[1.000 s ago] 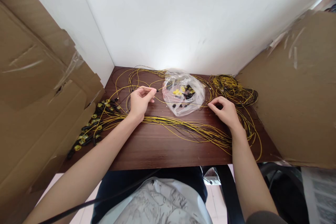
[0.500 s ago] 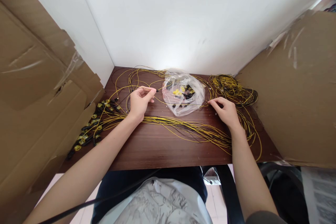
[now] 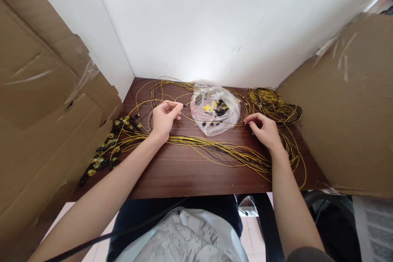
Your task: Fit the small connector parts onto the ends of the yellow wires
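My left hand is closed in a pinch left of the clear plastic bag. A small black piece sticks out at its fingertips, with a thin wire running back over the hand. On the bag's right side, my right hand pinches the end of a thin wire; exactly what lies between thumb and finger is too small to make out. A yellow wire stretches across the front of the bag toward these fingers. Inside the plastic bag lie yellow and black small parts.
A long bundle of yellow and black wires crosses the brown table. Black connectors with yellow caps lie at its left end. A tangled wire coil sits back right. Cardboard panels flank both sides; a white wall stands behind.
My right hand's index finger has shifted slightly at the wire end, and the wire across the bag now shows yellow rather than dark. My left hand has stayed in place.
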Demonstrator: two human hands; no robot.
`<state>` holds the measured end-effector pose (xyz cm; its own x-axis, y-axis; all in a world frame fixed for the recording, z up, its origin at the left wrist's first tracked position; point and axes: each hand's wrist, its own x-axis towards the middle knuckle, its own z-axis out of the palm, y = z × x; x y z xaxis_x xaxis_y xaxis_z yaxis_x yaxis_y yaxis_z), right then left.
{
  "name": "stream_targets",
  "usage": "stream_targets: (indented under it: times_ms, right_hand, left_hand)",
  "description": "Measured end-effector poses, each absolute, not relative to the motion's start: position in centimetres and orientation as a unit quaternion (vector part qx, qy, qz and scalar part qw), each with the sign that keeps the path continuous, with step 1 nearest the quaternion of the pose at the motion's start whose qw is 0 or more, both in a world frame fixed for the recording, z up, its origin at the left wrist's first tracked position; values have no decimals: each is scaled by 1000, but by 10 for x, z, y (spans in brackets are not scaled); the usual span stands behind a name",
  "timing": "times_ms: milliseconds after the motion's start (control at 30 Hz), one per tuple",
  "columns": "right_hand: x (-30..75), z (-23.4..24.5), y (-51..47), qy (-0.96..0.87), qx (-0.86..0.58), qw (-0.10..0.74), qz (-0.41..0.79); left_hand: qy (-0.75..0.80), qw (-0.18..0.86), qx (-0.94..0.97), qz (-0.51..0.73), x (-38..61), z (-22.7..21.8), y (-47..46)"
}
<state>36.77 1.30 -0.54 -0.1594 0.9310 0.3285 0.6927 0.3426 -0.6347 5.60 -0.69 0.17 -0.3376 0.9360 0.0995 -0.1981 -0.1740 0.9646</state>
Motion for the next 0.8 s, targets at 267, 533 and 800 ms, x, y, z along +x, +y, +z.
stream_targets:
  times_ms: [267, 533, 800]
  right_hand:
    - [374, -11, 15, -759, -531, 329, 182]
    - [373, -8, 14, -752, -536, 344, 168]
    - [373, -7, 15, -777, -517, 317, 172]
  left_hand:
    - [481, 425, 384, 664, 56, 1, -6]
    - [478, 426, 383, 666, 56, 1, -6]
    - [482, 424, 387, 661, 56, 0, -6]
